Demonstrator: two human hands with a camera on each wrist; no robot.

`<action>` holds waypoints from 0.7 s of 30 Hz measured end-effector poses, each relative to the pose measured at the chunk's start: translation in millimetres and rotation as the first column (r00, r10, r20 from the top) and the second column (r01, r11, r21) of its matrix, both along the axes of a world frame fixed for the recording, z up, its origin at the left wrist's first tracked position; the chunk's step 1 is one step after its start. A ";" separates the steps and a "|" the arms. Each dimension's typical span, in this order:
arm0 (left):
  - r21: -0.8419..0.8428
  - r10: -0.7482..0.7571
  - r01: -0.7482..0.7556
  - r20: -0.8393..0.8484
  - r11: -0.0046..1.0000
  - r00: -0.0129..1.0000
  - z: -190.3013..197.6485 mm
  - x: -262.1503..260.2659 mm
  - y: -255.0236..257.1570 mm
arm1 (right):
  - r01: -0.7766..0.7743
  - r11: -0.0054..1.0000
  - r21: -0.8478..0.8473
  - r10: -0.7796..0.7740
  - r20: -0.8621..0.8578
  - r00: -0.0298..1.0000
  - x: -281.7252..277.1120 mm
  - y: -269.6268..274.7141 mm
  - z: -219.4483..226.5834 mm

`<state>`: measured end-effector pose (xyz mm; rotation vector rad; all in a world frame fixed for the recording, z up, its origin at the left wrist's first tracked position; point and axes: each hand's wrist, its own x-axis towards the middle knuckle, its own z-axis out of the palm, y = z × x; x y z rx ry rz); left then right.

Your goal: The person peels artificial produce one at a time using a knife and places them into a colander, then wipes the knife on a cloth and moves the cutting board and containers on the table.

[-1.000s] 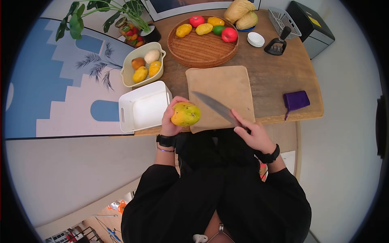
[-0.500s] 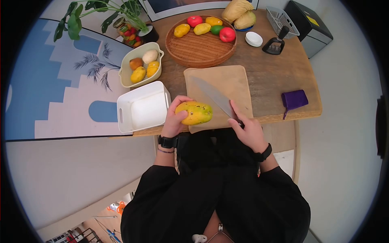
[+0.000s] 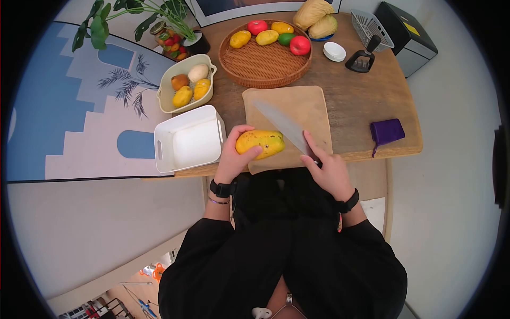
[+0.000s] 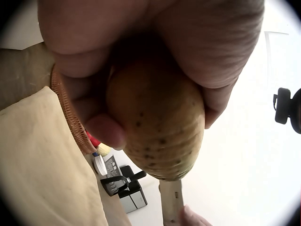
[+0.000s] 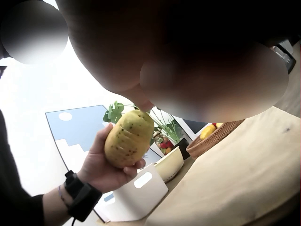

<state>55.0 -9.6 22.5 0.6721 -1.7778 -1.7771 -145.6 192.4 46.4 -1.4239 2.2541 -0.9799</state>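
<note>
My left hand [image 3: 231,159] holds a yellow-green papaya [image 3: 260,144] with dark specks, fingers and thumb wrapped about one end. It is up over the near left part of the tan cutting board [image 3: 313,114]. In the right wrist view, several parallel lines run across the papaya's skin [image 5: 128,136]. My right hand [image 3: 330,174] grips a broad-bladed knife [image 3: 281,121], its blade slanting up and left above the board. The papaya's free end is close beside the blade in the head view. In the right wrist view the right hand is dark and blurred, with the knife hidden.
Left of the board stand a white bin [image 3: 158,146] and a cream basket [image 3: 161,101] of fruit. A round wicker tray [image 3: 260,69] with fruit lies behind it. On the right are a purple pouch [image 3: 388,131], a black-handled tool [image 3: 361,62] and a white lid [image 3: 334,51].
The papaya in my left hand has moved right, towards the knife, and turned to lie more sideways. The right hand has shifted slightly, the blade staying over the board.
</note>
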 end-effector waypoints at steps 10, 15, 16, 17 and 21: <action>-0.110 -0.036 0.033 -0.024 0.993 0.999 10.0 -1.0 3.5 | 0.042 0.990 0.138 -0.064 0.158 0.985 -5.2 0.0 4.2; -0.057 -0.042 0.042 -0.004 0.997 0.999 11.9 -0.9 3.4 | -0.143 0.989 -0.035 0.147 0.254 0.956 -3.6 4.1 3.8; -0.046 -0.055 0.054 -0.010 0.997 0.998 13.0 -1.3 2.7 | -0.178 0.978 -0.107 0.203 0.297 0.933 -2.6 3.2 1.8; -0.035 -0.064 0.064 -0.015 0.997 0.998 13.6 -2.1 2.7 | -0.177 0.978 -0.107 0.201 0.295 0.934 -4.2 2.4 2.4; 0.110 -0.091 0.106 -0.134 0.988 0.987 9.3 -1.1 2.9 | -0.035 0.987 0.154 -0.016 0.318 0.948 -9.3 1.1 4.9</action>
